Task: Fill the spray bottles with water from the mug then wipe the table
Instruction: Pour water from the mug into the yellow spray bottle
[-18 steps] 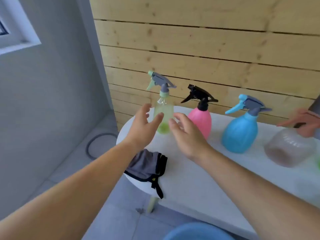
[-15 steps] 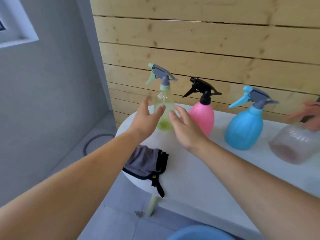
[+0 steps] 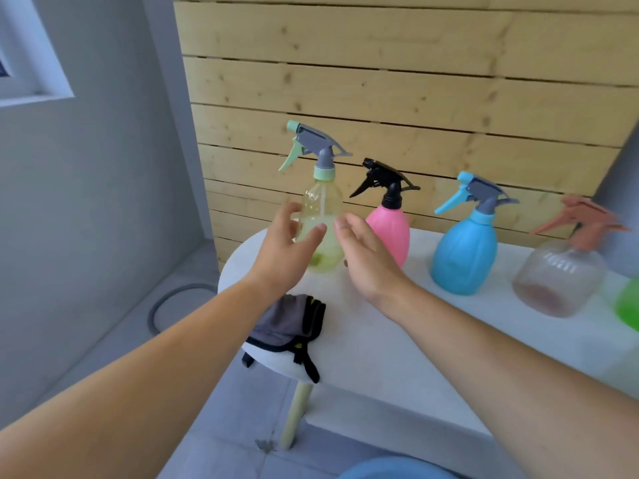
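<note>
Both hands are up around the yellow-green spray bottle [image 3: 323, 205] at the left end of the white table [image 3: 397, 350]. The left hand [image 3: 285, 254] and right hand [image 3: 368, 264] have their fingers loose and spread, one on each side, gripping nothing. The left fingertips overlap the bottle, but honestly I can't tell if they're touching it. The hands cover the bottle's lower half. Next along the plank wall are a pink spray bottle [image 3: 389, 229] and a blue spray bottle [image 3: 463, 254]. After those comes a blurry clear spray bottle [image 3: 556, 281] with an orange trigger. Something green [image 3: 631, 305] is cut off at the right edge. A grey cloth [image 3: 283, 323] hangs over the table's near edge, partly under the left wrist. A blue round thing [image 3: 397, 470] is cropped at the bottom.
</note>
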A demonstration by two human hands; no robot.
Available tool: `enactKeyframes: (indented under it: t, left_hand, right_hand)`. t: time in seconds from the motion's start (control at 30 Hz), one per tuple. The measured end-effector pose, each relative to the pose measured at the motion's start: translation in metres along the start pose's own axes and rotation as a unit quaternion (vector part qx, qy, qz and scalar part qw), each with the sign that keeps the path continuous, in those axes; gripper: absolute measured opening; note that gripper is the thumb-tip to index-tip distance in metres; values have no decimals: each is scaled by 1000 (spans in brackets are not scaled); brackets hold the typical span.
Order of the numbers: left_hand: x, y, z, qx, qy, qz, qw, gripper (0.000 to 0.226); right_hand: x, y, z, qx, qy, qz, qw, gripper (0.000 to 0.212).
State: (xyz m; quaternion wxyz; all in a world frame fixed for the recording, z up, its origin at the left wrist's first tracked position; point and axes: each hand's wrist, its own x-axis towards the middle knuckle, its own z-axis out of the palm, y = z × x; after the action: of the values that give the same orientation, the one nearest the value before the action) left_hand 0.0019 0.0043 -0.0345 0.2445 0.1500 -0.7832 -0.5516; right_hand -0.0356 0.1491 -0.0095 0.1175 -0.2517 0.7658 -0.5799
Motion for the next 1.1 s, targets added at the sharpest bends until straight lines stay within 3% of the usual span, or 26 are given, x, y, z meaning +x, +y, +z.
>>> enactKeyframes:
  t: [0.17, 0.27, 0.37, 0.53, 0.6, 0.67, 0.77, 0.9, 1.1]
  left_hand:
    - [-50, 48, 4, -2, -14, 69, 998, 40]
    - [-95, 83, 15, -34, -42, 63, 997, 43]
    - [-145, 112, 30, -104, -121, 29, 987, 54]
    - [-218, 151, 55, -198, -256, -28, 946, 58]
    - [-233, 159, 63, -234, -278, -52, 930, 59]
    - [-243, 164, 69, -265, -268, -75, 923, 53]
    - [-260, 169, 80, -286, -216, -120, 926, 23]
    - [-277, 167, 87, -348, -193, -185, 899, 32]
    - [-276, 163, 86, -387, -205, -228, 870, 16]
  right_hand:
    - [-53, -23, -29, 22, 21, 4, 1000, 54]
    - [-103, -43, -60, 29, 47, 0, 998, 34]
    - [-159, -55, -94, 35, 77, 5, 996, 20]
    - [-249, -56, -127, 87, 29, 48, 995, 50]
    - [-275, -53, -132, 128, 30, 67, 989, 46]
    - [-294, -47, -133, 172, 41, 85, 981, 40]
    - [-318, -34, -134, 225, 30, 112, 968, 37]
    - [-338, -19, -129, 261, -14, 137, 955, 37]
    - [-348, -7, -125, 205, -43, 141, 968, 35]
